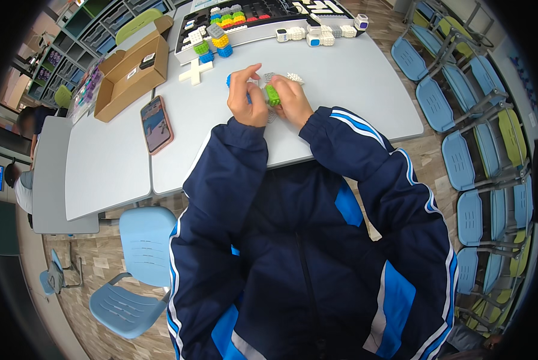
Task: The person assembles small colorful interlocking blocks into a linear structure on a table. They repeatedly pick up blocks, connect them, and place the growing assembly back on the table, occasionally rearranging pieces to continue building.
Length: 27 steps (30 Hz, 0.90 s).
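Hands, our left hand [247, 96] and right hand [292, 99], pinch a green block [272, 95] mid-frame above the counter [341, 90]; loose pinching could drop it.

Open desk to the right of the hands, clutter ahead and left.

Right of the hands [269, 99] the pale grey desk [365, 90] lies bare; ahead stand a black tray of coloured blocks [251, 21] and a white plastic cross [196, 71], and to the left a pink-cased phone [157, 124] and an open cardboard box [131, 75].
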{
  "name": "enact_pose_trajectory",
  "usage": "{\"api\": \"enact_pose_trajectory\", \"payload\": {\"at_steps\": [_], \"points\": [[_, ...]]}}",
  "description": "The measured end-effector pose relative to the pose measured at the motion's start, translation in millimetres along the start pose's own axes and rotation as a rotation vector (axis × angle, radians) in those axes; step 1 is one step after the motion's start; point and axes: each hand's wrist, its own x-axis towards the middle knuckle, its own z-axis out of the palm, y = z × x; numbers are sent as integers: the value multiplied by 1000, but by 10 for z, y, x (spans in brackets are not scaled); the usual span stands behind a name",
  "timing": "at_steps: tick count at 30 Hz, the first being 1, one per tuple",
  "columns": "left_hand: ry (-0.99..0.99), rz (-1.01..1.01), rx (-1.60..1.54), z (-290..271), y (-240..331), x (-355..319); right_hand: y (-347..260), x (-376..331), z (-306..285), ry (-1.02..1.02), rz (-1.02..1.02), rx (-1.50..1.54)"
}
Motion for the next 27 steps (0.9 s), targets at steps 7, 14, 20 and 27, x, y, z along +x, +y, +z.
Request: {"api": "enact_pose_trajectory", "payload": {"at_steps": [7, 14, 20, 27], "points": [[-63, -143, 68, -17, -30, -14, -24, 17, -18, 137, -430, -351], [-146, -249, 283, -39, 126, -32, -8, 60, 4, 158, -445, -469], [14, -414, 116, -3, -45, -89, 198, 224, 149, 250, -380, -168], [33, -424, 72, 0, -67, -120, 180, 228, 133, 213, -376, -151]]}}
